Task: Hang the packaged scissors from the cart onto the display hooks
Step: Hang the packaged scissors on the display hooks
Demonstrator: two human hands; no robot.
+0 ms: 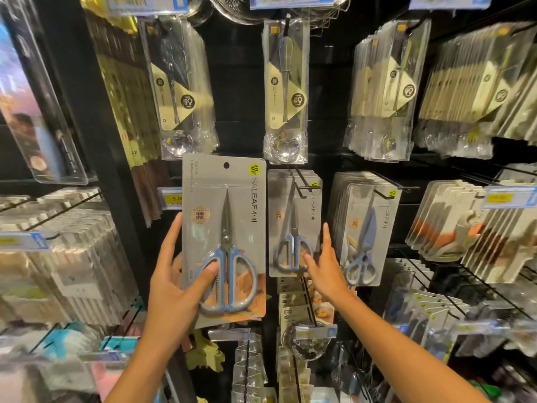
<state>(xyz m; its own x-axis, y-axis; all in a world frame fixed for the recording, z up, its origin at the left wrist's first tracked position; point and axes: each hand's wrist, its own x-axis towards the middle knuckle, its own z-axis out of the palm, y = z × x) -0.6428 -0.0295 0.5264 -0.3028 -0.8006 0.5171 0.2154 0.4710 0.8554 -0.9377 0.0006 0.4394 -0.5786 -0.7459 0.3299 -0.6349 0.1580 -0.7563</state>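
Cardboard, grey and matte, backs the packaged scissors [225, 228] that the left hand [177, 283] holds upright in front of the dark display wall: the thumb presses on the clear plastic blister over the blue-and-grey loop handles, the fingers curl behind the left edge. The card has a round punched hang hole near its top and a yellow round logo at the top right corner. The steel blades taper to a narrow point. Just to the right, a stack of matching scissors packs [293, 225] hangs on a thin black wire hook [302, 184]. The right hand [322, 269] is loose, fingers straight, its fingertips touching the lower right of that stack. Glossy bags of steel ladles [286, 91] hang above.
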